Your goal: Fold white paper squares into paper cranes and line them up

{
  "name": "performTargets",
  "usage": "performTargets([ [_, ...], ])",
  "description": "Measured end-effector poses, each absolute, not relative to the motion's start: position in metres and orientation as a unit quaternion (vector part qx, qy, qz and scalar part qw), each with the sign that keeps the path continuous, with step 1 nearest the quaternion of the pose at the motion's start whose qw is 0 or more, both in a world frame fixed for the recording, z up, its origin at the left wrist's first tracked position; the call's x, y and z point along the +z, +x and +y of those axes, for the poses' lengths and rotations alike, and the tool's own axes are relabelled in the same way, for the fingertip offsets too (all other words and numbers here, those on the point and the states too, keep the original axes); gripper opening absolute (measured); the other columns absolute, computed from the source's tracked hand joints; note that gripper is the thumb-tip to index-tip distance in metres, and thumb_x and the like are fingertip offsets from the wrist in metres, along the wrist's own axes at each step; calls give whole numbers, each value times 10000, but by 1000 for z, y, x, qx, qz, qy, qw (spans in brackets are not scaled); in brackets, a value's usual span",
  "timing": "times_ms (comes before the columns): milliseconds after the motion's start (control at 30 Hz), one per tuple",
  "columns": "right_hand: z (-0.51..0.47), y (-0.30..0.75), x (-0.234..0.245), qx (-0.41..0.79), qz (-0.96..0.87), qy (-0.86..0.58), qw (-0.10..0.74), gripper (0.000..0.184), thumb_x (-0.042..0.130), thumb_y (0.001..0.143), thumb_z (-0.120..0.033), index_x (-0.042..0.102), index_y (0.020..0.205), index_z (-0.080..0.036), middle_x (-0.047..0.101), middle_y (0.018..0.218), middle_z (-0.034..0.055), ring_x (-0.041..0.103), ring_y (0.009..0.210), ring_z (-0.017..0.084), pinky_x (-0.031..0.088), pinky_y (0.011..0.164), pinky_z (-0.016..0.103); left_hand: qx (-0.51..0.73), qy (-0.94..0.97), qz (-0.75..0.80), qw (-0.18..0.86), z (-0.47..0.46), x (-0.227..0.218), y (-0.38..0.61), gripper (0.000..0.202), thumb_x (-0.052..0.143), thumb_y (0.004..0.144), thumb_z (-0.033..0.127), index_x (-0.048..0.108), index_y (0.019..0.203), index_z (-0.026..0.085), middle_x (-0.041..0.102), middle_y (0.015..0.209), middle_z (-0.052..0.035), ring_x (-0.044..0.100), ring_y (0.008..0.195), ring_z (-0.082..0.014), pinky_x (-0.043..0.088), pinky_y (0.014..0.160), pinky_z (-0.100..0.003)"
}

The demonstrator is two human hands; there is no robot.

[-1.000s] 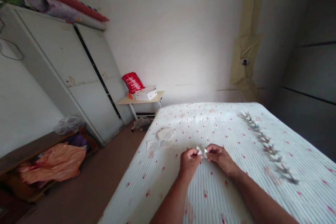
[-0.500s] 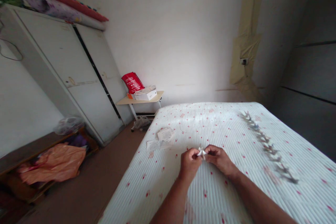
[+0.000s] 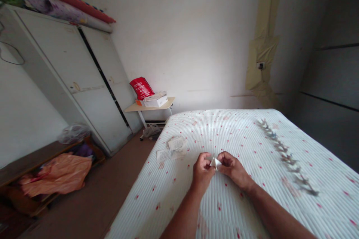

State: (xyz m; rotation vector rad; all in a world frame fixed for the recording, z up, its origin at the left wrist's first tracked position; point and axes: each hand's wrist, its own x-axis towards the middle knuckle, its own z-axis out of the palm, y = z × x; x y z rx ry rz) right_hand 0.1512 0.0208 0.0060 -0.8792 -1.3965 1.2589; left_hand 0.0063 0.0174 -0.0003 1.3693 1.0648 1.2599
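Note:
Between my two hands is a small folded piece of white paper (image 3: pixel 215 163), pointed at the top and held just above the bed. My left hand (image 3: pixel 203 168) pinches its left side near the lower edge, with the index finger curled and lifted a little. From the right, my right hand (image 3: pixel 231 168) grips the other side between thumb and fingers. Several flat printed paper pieces (image 3: pixel 176 143) lie on the bed beyond my left hand. A row of small folded paper figures (image 3: pixel 284 153) stretches along the right of the bed; their details are blurred.
The bed (image 3: pixel 218 209) has a white ribbed cover with red dots. Behind its far left corner stands a small table (image 3: pixel 134 107) bearing a red bag (image 3: pixel 141 88) and a white box (image 3: pixel 157 101). A grey cabinet (image 3: pixel 61 67) is at the left.
The folded paper has turned in my fingers and now shows a broader triangular face. My left index finger has lifted slightly, and the right fingers have shifted a little upward.

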Motion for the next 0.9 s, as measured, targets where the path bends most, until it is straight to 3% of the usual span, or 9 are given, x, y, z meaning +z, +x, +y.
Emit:
performTargets([
  [133, 20, 151, 7, 529, -575, -369, 503, 239, 679, 638, -283, 490, 760, -204, 492, 650, -50, 441, 603, 106, 336, 567, 234, 512, 561, 440, 480, 17, 0, 6, 362, 602, 637, 161, 514, 988, 157, 566, 609, 46, 476, 520, -77, 325, 494, -176],
  [300, 22, 153, 4, 517, -590, -399, 475, 247, 690, 638, -364, 531, 684, -181, 513, 618, -33, 442, 584, 110, 336, 569, 243, 514, 564, 448, 466, 18, 0, 6, 344, 606, 621, 162, 545, 959, 151, 581, 620, 38, 484, 529, -79, 332, 502, -177],
  [600, 23, 152, 1, 503, -600, -413, 465, 171, 647, 657, -315, 553, 621, -176, 502, 543, -44, 414, 531, 98, 296, 525, 231, 519, 579, 439, 450, 18, 1, 6, 60, 565, 640, 198, 562, 665, 144, 550, 579, 26, 473, 551, -90, 351, 538, -191],
  [733, 22, 152, 2, 509, -602, -406, 463, 212, 655, 666, -360, 554, 620, -178, 528, 558, -34, 438, 544, 104, 315, 538, 236, 496, 579, 451, 463, 20, -1, 5, 98, 532, 652, 221, 548, 594, 143, 535, 530, 25, 480, 528, -94, 348, 528, -194],
  [900, 22, 151, 2, 517, -597, -409, 457, 268, 667, 672, -421, 564, 635, -176, 542, 564, -25, 455, 551, 108, 328, 544, 240, 484, 564, 467, 479, 23, -6, 4, 156, 532, 677, 294, 571, 639, 147, 556, 550, 16, 537, 541, -117, 373, 516, -200],
])
